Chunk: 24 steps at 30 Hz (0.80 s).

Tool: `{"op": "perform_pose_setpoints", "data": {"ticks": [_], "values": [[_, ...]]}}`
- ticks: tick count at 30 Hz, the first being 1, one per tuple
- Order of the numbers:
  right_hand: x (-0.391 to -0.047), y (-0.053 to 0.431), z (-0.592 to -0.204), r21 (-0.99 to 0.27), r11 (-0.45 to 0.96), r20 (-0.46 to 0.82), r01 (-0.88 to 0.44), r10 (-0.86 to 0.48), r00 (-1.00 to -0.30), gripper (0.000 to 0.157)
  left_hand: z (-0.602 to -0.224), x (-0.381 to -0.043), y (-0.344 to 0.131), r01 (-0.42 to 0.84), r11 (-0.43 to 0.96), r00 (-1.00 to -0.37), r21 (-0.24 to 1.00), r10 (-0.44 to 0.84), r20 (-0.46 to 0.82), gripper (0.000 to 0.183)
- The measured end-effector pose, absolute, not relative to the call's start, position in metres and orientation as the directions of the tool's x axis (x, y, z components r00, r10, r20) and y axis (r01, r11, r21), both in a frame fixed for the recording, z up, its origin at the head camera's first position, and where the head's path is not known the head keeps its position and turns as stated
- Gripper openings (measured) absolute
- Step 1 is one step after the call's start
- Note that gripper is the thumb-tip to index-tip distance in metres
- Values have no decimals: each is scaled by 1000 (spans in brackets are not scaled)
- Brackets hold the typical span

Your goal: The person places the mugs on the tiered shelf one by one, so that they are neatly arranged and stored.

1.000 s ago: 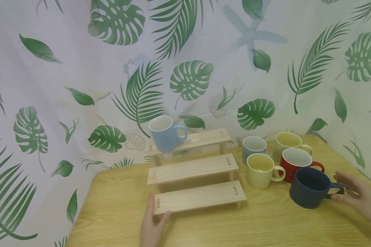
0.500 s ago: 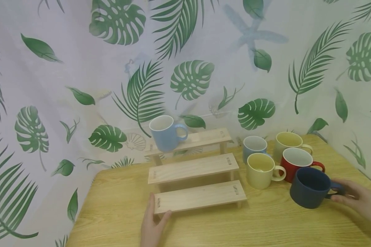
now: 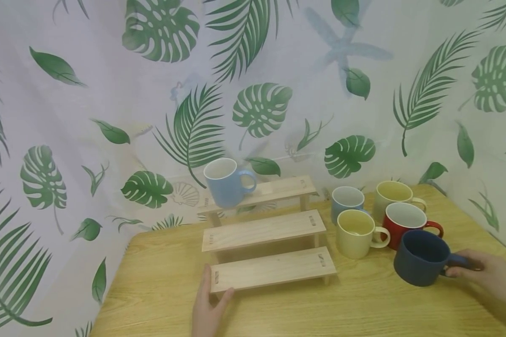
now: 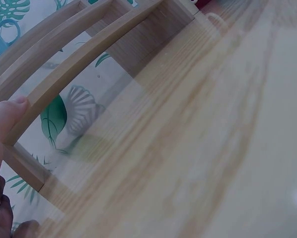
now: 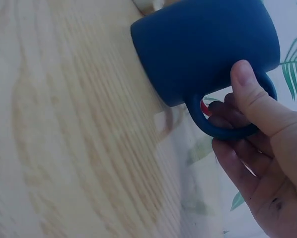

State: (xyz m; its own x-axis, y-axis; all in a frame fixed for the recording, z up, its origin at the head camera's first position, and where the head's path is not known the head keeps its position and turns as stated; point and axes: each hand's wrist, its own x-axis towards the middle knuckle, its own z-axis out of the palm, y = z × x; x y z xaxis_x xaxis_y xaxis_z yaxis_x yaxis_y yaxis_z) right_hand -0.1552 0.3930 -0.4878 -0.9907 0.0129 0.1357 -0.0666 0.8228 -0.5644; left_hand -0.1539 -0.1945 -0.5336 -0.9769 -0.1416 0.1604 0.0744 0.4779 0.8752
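My right hand (image 3: 489, 274) grips the handle of a navy blue mug (image 3: 421, 262) at the right of the table. In the right wrist view the thumb lies on top of the handle and the fingers curl through and under it, with the mug (image 5: 208, 44) close over the wood. On the other side, my left hand (image 3: 208, 304) holds the left end of the lowest board of a three-step wooden rack (image 3: 274, 271). Its thumb (image 4: 14, 106) presses the board's front edge in the left wrist view. A light blue mug (image 3: 225, 185) stands on the top step.
Beside the navy mug stand a red mug (image 3: 398, 234), a pale yellow mug (image 3: 354, 238), another yellow mug (image 3: 388, 201) and a second light blue mug (image 3: 346, 201). A leaf-patterned curtain (image 3: 278, 70) hangs behind the wooden table (image 3: 160, 290).
My right hand has closed its fingers round the navy mug's handle, and the mug has shifted very slightly toward me. The left hand and the rack have stayed in place.
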Motion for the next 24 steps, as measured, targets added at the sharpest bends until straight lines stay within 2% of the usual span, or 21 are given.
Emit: {"op": "perform_pose_setpoints", "data": {"ticks": [4,8,15,24], "values": [[-154,385,-483,-488,866,182,-113,-26,-983,35,-534,-155,-195,79,482,-978,872,-134,162,90],[-154,379,-483,-454,879,237,-146,-38,-971,28,-535,-155,-195,76,483,-979,872,-132,158,90],[-154,377,-484,-417,893,254,-173,-68,-965,21,-535,-155,-195,64,469,-980,881,-139,146,91],[-149,370,-493,-392,890,367,-235,-83,-926,16,-536,-155,-195,63,472,-980,879,-137,144,91]]}}
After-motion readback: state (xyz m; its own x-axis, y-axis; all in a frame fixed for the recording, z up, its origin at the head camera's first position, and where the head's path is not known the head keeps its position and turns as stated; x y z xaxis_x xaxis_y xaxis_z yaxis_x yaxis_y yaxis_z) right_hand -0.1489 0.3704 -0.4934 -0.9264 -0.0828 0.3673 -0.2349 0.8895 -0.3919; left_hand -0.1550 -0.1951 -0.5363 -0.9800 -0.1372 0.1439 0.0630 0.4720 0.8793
